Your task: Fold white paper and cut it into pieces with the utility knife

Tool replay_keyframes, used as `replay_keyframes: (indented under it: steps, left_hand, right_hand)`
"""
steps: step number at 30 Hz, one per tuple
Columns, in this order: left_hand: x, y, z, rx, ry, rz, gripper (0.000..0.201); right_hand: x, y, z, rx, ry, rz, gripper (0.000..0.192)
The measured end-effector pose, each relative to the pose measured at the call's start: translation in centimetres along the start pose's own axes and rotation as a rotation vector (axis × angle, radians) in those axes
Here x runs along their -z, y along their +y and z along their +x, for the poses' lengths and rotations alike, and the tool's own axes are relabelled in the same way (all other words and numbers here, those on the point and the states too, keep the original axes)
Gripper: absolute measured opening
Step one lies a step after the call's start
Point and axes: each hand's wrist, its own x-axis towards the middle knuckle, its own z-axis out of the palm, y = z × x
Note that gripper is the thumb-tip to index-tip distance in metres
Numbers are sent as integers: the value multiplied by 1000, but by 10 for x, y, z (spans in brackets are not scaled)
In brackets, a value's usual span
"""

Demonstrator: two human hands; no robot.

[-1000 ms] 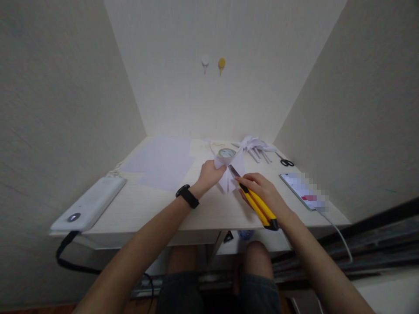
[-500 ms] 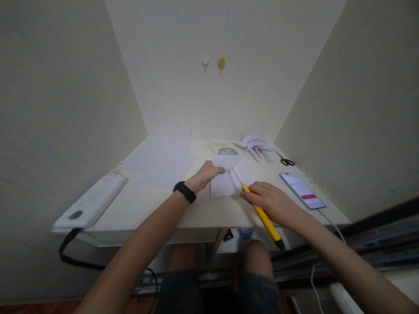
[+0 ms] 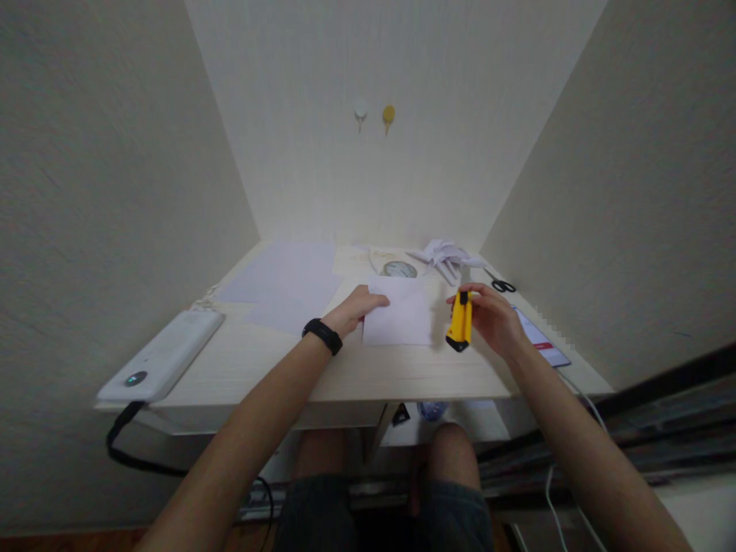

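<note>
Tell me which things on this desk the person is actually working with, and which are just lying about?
In use: white folded paper under the left hand; yellow utility knife in the right hand.

Lying about: scissors, phone, power bank, paper sheets, folded paper pile, tape roll.

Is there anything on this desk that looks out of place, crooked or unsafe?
Nothing is spilled or damaged. The right hand holds the yellow utility knife upright above the desk; whether its blade is out cannot be told. The left hand rests on a flat sheet.

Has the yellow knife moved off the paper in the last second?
Yes. The yellow knife, in the right hand, lifted rightward off the folded paper, toward the phone.
</note>
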Motion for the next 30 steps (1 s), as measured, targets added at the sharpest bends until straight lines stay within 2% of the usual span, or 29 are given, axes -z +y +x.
replay_keyframes:
  steps: [5, 9, 11, 15, 18, 21, 26, 30]
  left_hand:
    - [7, 4, -5, 56, -78, 25, 20]
    - [11, 4, -6, 69, -120, 50, 12]
    - [11, 2, -4, 31, -68, 101, 12]
    - [12, 1, 1, -52, 150, 328, 30]
    - [13, 0, 3, -118, 305, 613, 34]
    - [13, 0, 3, -176, 388, 810, 33]
    - [10, -3, 1, -217, 467, 971, 33]
    - [6, -5, -4, -291, 492, 1043, 35]
  right_hand:
    - [-4, 21, 37, -124, 74, -144, 30]
    - [-8, 38, 61, -121, 119, -489, 31]
    - [-11, 41, 69, -108, 148, -748, 26]
    - [-20, 43, 77, -94, 165, -1119, 45]
    - [-26, 45, 78, -88, 144, -1226, 44]
    - [-27, 49, 76, -87, 137, -1300, 38]
    - [-23, 54, 72, -35, 164, -1448, 35]
    - [-21, 58, 68, -11, 195, -1486, 36]
